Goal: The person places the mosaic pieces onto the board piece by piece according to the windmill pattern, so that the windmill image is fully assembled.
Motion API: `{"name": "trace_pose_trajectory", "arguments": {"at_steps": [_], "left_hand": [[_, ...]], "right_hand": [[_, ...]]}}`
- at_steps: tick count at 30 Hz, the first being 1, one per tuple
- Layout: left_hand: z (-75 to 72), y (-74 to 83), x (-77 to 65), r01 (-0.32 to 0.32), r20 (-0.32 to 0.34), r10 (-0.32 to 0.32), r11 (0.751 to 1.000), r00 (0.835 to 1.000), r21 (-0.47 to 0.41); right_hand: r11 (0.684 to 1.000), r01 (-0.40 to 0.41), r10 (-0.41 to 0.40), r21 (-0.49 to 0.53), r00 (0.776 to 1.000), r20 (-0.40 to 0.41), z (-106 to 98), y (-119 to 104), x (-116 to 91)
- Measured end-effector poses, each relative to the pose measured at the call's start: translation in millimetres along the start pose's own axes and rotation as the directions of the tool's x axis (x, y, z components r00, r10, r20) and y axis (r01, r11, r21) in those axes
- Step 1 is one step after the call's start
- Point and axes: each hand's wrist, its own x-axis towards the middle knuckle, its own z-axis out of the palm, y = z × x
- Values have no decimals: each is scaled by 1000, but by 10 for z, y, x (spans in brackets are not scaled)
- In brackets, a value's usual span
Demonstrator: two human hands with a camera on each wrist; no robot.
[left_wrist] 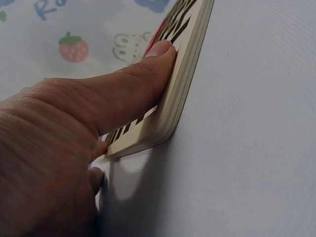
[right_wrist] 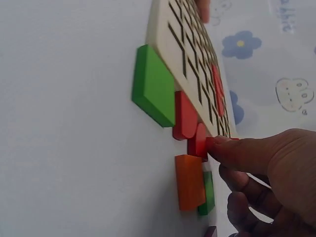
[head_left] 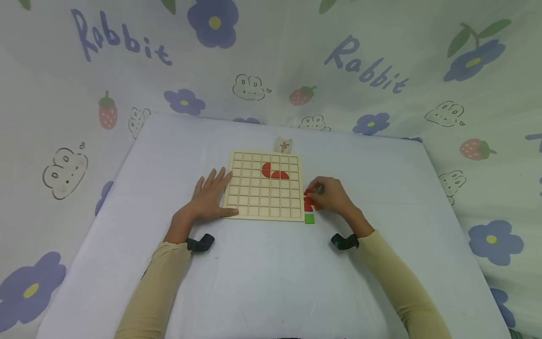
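A wooden grid board [head_left: 254, 193] lies on the white table, with red curved pieces [head_left: 266, 170] set in its upper right cells. My left hand [head_left: 206, 195] rests along the board's left edge, fingers spread and straight. In the left wrist view its thumb [left_wrist: 143, 74] presses on the board's top near a corner. Beside the board's right edge, my right hand [head_left: 333, 195] pinches a small red block [right_wrist: 211, 143] between thumb and fingers. Two red blocks [right_wrist: 184, 117] stand close to the thumb, and a green square block [right_wrist: 154, 86] sits against the board's near right corner.
An orange block [right_wrist: 190, 182] and another green block [right_wrist: 209, 192] lie under the right hand. Behind the board is a small card [head_left: 283, 145] with a brown figure on a grid. A patterned curtain [head_left: 275, 56] hangs around the table.
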Motion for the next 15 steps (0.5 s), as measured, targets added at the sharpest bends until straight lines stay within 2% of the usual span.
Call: {"name": "trace_pose_trajectory", "arguments": {"at_steps": [7,15], "left_hand": [[4,9,-2,3,-8,-3,1000,1000,4],[31,2,-15,17,1,-17,1000,1000,4]], "right_hand": [[999,37,-35,33,997,-74,-2,11,62],[983,104,-86,152,989,-117,90,-87,169]]}}
